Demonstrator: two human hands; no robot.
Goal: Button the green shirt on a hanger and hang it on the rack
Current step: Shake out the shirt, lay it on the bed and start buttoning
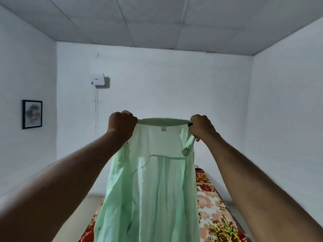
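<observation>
Pale green fabric fills the frame from centre to 6 o'clock: the green shirt (152,189) hangs in the air at full length, held up by its collar (162,121), over a floral bedcover (215,215) that shows at 5 o'clock. The left hand (122,125) grips the collar end at 9 o'clock of the neckline with curled fingers. The right hand (201,127) grips the opposite end at 3 o'clock in the same way. A framed picture (32,114) hangs on the wall at 9 o'clock and a white wall box (97,80) sits at 11 o'clock. The neck label (164,129) faces the camera, so the front appears open and unbuttoned. No hanger or rack is in view. Assessment: the task is at an early stage, with hanger insertion, buttoning and hanging all outstanding.
</observation>
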